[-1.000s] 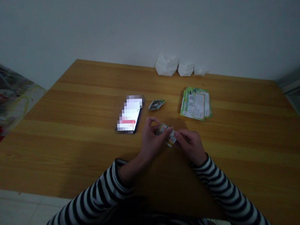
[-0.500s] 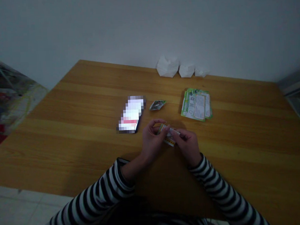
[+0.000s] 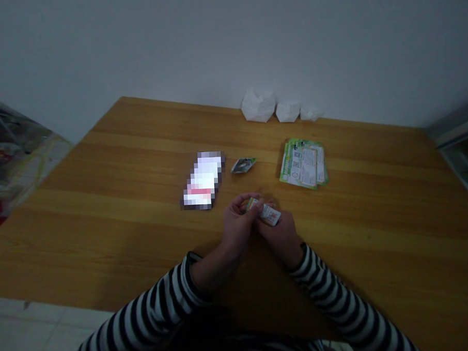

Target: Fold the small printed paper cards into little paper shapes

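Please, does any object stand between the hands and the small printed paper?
Nothing visible does. The left hand pinches the printed paper, thumb directly on top; the right hand is close against it, its grip partly hidden. The phone and the cards lie apart, farther away.

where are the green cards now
In the head view, the green cards lie on the table, right of centre, beyond the right hand, before the white papers.

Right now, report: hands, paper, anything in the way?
Left hand pinching printed paper. Right hand partly beneath, grip hidden. Nothing visibly blocking; phone lies off left.
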`<state>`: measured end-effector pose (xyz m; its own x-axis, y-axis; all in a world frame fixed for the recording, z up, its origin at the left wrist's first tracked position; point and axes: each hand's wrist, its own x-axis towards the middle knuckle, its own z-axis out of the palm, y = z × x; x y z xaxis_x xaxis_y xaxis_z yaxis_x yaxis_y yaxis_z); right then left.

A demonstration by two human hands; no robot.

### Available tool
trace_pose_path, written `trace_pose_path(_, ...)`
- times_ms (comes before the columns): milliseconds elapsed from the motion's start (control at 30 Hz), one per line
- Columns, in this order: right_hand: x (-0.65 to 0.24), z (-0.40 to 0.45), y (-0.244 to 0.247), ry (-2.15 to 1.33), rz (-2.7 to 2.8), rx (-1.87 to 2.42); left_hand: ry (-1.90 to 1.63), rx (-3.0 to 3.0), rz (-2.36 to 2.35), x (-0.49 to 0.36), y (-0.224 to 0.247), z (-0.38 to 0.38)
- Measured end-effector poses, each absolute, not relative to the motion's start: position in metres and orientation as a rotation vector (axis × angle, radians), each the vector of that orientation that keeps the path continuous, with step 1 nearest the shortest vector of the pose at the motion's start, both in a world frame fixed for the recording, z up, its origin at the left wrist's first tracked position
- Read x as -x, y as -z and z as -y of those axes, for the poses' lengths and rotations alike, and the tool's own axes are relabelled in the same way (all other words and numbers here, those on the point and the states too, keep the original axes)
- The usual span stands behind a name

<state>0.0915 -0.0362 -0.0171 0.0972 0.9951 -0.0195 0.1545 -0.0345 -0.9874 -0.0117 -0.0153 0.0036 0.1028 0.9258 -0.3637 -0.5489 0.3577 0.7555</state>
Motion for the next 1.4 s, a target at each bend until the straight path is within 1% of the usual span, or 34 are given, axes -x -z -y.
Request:
trace_pose_path(133, -0.091, 0.035, 0.022, -1.039, 1.238, 1.381, -1.159, -0.508, -0.962, 0.016, -0.003, 0.010)
trace_pose_path(233, -0.092, 0.032, 0.023, -1.057, 1.116, 1.349, -1.175, -0.576, -1.014, 0.021, -0.002, 0.003)
trace_pose_path(300, -0.094, 0.031, 0.023, -1.005, 1.034, 1.331, -1.167, -0.649, -1.008, 0.023, 0.000, -0.001)
trace_pose_path(367, -0.100, 0.030, 0.024, -0.817, 1.039, 1.343, -1.131, -0.694, -0.975, 0.023, 0.004, -0.004)
trace_pose_path(433, -0.109, 0.029, 0.025, -0.514, 1.155, 1.371, -1.089, -0.678, -0.928, 0.022, 0.009, -0.005)
trace_pose_path(533, -0.125, 0.028, 0.025, -0.056, 1.546, 1.341, -1.015, -0.615, -0.828, 0.021, 0.015, -0.006)
trace_pose_path(633, -0.134, 0.028, 0.023, 0.242, 1.896, 1.343, -0.952, -0.665, -0.796, 0.021, 0.019, -0.008)
trace_pose_path(700, -0.133, 0.028, 0.019, 0.322, 2.011, 1.315, -0.971, -0.711, -0.830, 0.022, 0.021, -0.009)
trace_pose_path(800, -0.128, 0.028, 0.013, 0.346, 2.069, 1.245, -0.983, -0.742, -0.866, 0.023, 0.023, -0.011)
trace_pose_path(933, -0.125, 0.029, 0.009, 0.447, 2.082, 1.228, -0.941, -0.641, -0.791, 0.023, 0.018, -0.012)
trace_pose_path(1033, -0.127, 0.029, 0.011, 0.404, 2.143, 1.210, -0.873, -0.520, -0.698, 0.025, 0.009, -0.010)
trace_pose_path(1100, -0.128, 0.029, 0.013, 0.262, 2.121, 1.207, -0.828, -0.486, -0.652, 0.027, 0.003, -0.010)
trace_pose_path(1300, -0.126, 0.026, 0.015, -0.487, 1.573, 1.249, -0.814, -0.633, -0.619, 0.026, 0.001, -0.009)
trace_pose_path(1400, -0.127, 0.023, 0.014, -0.759, 1.353, 1.256, -0.823, -0.833, -0.679, 0.025, 0.004, -0.009)
